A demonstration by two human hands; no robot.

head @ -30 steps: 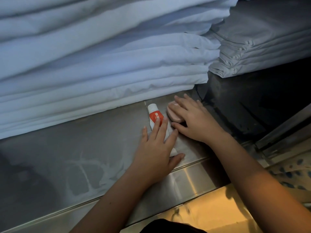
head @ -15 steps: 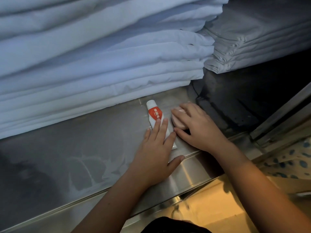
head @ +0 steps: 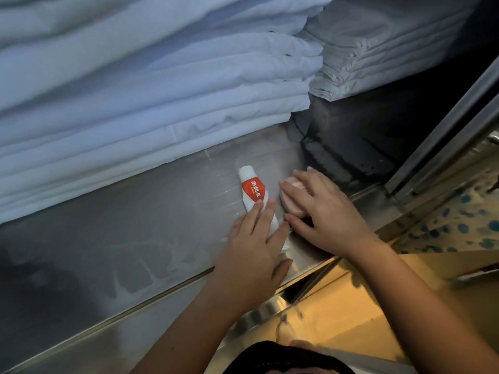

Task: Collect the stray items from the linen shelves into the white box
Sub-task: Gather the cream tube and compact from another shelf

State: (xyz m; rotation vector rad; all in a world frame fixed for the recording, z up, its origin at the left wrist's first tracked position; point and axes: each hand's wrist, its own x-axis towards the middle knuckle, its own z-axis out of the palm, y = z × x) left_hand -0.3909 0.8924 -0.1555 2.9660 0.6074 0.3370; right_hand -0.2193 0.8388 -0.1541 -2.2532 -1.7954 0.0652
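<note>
A small white tube (head: 252, 188) with an orange-red label lies on the steel shelf (head: 135, 238), just in front of the stacked white linens (head: 151, 103). My left hand (head: 253, 255) lies flat on the tube's lower half, fingers together and thumb spread. Right beside it is a pink rounded item (head: 290, 201). My right hand (head: 326, 211) covers the pink item, with fingers curled over its top and the thumb at its near side. No white box is in view.
A second, greyer pile of folded linen (head: 378, 49) sits at the back right, above a dark gap. A metal upright (head: 445, 130) borders the shelf on the right. Below the shelf edge are a yellow-lit surface (head: 364, 306) and blue-dotted fabric (head: 459, 228).
Both hands have slid toward the shelf's front edge. The tube and the pink item came with them, and both now lie farther from the linen stack.
</note>
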